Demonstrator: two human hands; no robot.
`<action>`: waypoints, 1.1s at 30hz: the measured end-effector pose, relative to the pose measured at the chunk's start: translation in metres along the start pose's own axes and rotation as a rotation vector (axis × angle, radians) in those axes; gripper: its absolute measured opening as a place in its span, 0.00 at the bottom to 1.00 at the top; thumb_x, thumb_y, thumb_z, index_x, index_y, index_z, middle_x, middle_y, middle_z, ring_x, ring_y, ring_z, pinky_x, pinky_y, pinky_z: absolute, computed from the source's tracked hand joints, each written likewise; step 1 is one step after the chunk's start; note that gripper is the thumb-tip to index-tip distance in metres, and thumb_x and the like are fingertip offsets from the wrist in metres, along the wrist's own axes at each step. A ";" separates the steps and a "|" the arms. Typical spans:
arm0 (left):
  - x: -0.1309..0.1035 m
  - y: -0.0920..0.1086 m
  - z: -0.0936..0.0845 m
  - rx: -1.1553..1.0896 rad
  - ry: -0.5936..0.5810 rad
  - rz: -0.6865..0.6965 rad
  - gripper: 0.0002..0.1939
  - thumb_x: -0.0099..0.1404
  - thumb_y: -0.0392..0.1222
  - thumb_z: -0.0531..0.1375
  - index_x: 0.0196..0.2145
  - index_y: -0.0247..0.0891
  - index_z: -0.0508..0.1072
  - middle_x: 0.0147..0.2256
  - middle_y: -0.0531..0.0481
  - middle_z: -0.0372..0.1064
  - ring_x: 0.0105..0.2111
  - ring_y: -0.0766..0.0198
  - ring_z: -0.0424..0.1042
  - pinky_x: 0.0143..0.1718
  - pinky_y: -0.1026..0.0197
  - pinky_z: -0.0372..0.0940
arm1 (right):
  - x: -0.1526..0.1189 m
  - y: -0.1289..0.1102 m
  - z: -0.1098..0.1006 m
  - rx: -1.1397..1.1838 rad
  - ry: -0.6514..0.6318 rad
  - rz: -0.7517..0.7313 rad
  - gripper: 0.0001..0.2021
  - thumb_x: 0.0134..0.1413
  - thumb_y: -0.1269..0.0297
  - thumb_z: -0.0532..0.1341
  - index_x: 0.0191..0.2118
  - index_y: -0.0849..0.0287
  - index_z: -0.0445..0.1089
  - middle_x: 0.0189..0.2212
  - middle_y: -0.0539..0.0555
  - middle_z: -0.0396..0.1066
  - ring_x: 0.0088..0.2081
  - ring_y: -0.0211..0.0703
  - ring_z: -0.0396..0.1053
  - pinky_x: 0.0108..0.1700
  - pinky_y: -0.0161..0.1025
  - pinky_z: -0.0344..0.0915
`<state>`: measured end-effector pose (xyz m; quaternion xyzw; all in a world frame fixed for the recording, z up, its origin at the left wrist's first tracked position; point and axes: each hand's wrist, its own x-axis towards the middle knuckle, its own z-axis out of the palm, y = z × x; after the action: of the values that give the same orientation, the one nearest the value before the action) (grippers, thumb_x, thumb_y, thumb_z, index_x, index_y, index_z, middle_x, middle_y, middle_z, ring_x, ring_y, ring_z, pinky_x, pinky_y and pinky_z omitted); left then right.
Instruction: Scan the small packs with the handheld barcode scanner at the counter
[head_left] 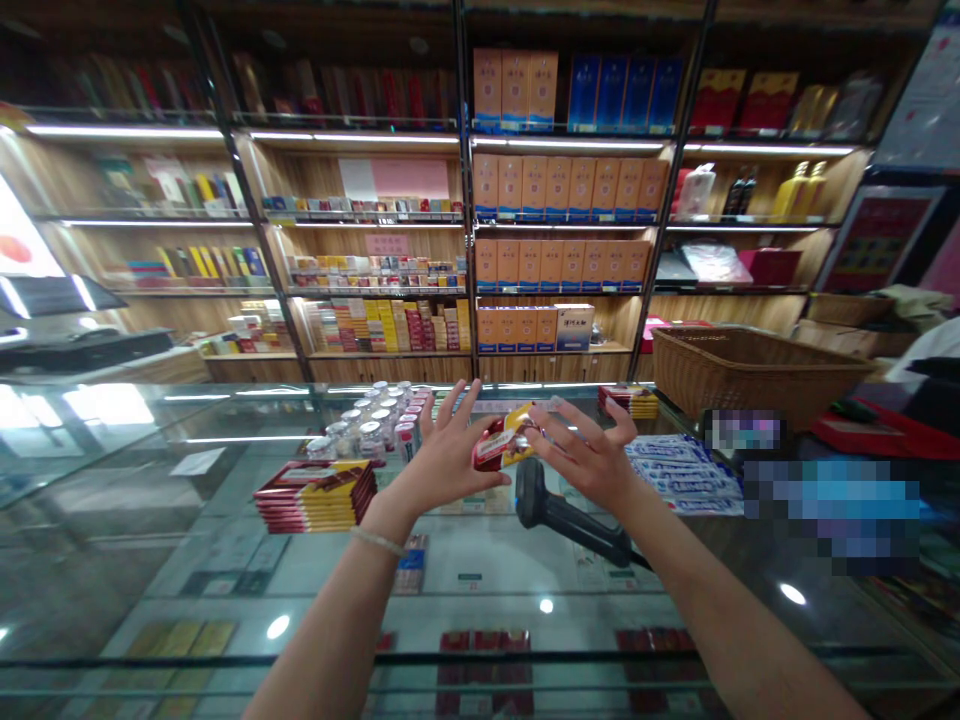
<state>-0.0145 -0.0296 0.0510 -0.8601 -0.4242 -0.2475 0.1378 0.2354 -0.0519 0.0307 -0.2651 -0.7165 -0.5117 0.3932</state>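
Note:
Between my hands is a red and yellow packet (pixel 504 440). My right hand (pixel 585 450) has its fingertips on the packet's right end. My left hand (pixel 450 450) is at its left end, fingers spread, the thumb stretched out below; whether it touches the packet is hard to tell. A black handheld scanner (pixel 574 520) lies on the glass counter (pixel 480 560) just below the hands. Left of my left wrist sits a stack of red and yellow packets (pixel 315 497). Another small stack of similar packets (pixel 628 402) is beyond my right hand.
Clear jars (pixel 373 440) and small cans (pixel 407 436) stand behind my left hand. Blue and white packets (pixel 682 472) lie right of my right hand. A wicker basket (pixel 757 370) sits at the back right. Shelves of boxes (pixel 562 265) line the wall.

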 end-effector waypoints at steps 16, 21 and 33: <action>0.002 0.000 0.012 -0.024 0.167 -0.104 0.39 0.49 0.60 0.74 0.57 0.51 0.74 0.75 0.42 0.37 0.73 0.34 0.38 0.68 0.28 0.33 | -0.009 -0.002 0.014 0.493 -0.347 0.553 0.44 0.56 0.48 0.66 0.73 0.47 0.46 0.74 0.62 0.40 0.74 0.62 0.42 0.68 0.63 0.50; 0.001 0.003 0.016 -0.025 0.140 -0.062 0.39 0.49 0.58 0.74 0.58 0.52 0.74 0.75 0.42 0.38 0.72 0.34 0.39 0.68 0.28 0.32 | -0.013 -0.001 0.018 0.600 -0.471 0.562 0.43 0.53 0.46 0.70 0.71 0.40 0.52 0.76 0.58 0.33 0.75 0.62 0.37 0.69 0.63 0.50; 0.002 0.009 0.019 -0.027 0.109 -0.048 0.40 0.55 0.58 0.71 0.64 0.53 0.68 0.74 0.39 0.40 0.72 0.36 0.40 0.68 0.29 0.31 | -0.006 -0.008 0.015 0.611 -0.381 0.563 0.37 0.51 0.47 0.71 0.65 0.45 0.61 0.75 0.58 0.38 0.74 0.59 0.43 0.67 0.60 0.55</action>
<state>-0.0008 -0.0250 0.0360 -0.8367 -0.4333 -0.3027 0.1431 0.2279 -0.0406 0.0185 -0.4106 -0.7942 -0.0921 0.4384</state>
